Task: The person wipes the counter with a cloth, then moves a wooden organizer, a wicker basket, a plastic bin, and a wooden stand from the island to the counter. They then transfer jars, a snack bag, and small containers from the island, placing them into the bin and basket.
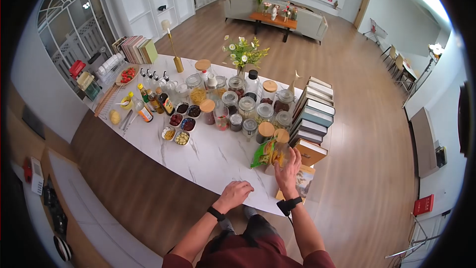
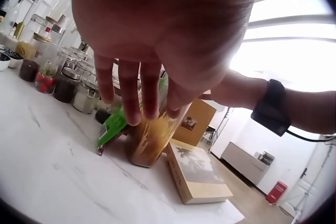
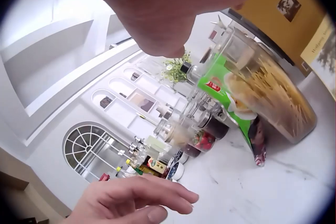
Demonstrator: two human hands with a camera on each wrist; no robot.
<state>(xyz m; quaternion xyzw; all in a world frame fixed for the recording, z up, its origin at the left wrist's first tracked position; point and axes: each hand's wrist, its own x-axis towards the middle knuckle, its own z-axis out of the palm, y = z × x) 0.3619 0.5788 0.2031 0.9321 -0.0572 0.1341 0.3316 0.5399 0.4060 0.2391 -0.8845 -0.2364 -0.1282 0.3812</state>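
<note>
My right hand (image 1: 287, 172) is at the near side of a clear jar (image 3: 275, 87) of thin yellow sticks, its fingers fairly straight and spread beside the glass. Against the jar's left side leans a green printed food packet (image 1: 261, 155), its lower end on the marble table (image 1: 198, 164). Over the table's front edge hangs my left hand (image 1: 234, 194), fingers loosely bent and nothing in them. From the left wrist, that hand overlaps the jar and hides most of the right hand. A book with a landscape cover (image 2: 197, 166) lies beside the jar.
Books (image 1: 313, 111) stand along the right end, an orange one (image 1: 310, 152) nearest. Glass jars (image 1: 246, 106) crowd the middle. Small bowls of food (image 1: 182, 137), sauce bottles (image 1: 144, 110) and a flower vase (image 1: 243, 52) are farther left and back.
</note>
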